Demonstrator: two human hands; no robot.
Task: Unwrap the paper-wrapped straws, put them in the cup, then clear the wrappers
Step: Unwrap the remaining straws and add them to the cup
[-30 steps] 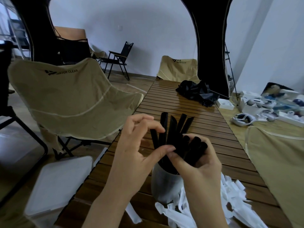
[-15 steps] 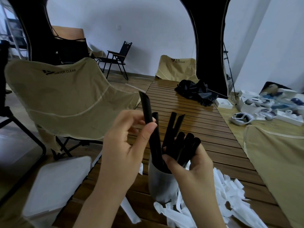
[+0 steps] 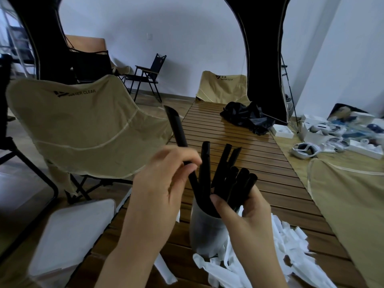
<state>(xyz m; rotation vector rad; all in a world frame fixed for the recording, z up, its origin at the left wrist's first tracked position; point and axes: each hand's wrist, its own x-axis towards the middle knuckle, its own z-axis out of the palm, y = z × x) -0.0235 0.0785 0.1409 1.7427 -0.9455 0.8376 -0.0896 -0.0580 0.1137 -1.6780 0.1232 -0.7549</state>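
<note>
White paper: a heap of torn wrappers lies on the near right of the table, right up against the cup and under the right hand. One more strip lies near the left edge of the table.
Grey seat: a flat grey cushion sits low on the near left, beside the table.
Right hand: the right hand has its thumb and fingers curled around a bunch of black straws and holds them at the cup's mouth.
Cup: the grey cup stands upright on the near part of the table, between the two hands, with straws poking out of it.
Left hand: the left hand pinches one black straw with its fingers. The straw leans to the left, and its low end goes down into the cup.
Table: the brown wood table has long slats and runs far away.
Tan chair: a big folding chair stands to the left.
Black cloth: a crumpled black bag lies at the far end of the table.
White headset: a headset rests far right on a tan cloth.
</note>
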